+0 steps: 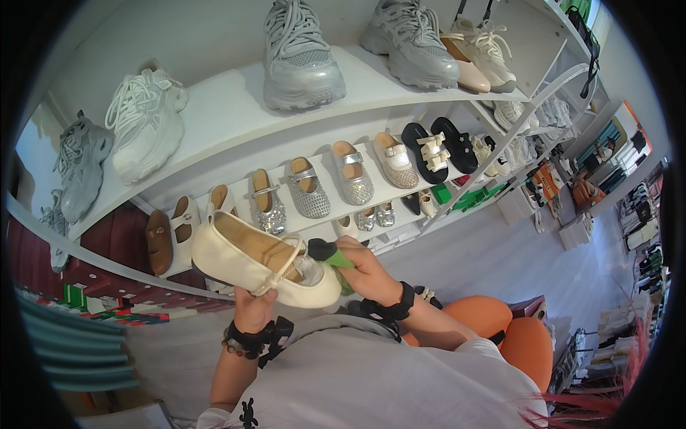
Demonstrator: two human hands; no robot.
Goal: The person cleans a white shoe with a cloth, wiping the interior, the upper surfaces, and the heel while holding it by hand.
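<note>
A cream Mary Jane shoe [236, 268] with a strap across the instep is held up in front of my chest. My left hand [254, 308] grips it from below, near the middle of its side. Clear or whitish stuffing [309, 271] shows inside the toe. My right hand [367, 271] pinches a green and black cloth-like piece [328, 253] beside the shoe's toe. Part of the green material hangs behind the toe, and whether it touches the shoe is hard to tell. Both wrists wear black bands.
Just beyond the shoe, a white shelf [316, 212] bears a row of mules and Mary Janes. Chunky silver sneakers [303, 64] stand on the upper shelf [225, 102]. An orange seat [477, 311] is at my right, and a teal curtain [80, 343] hangs at lower left.
</note>
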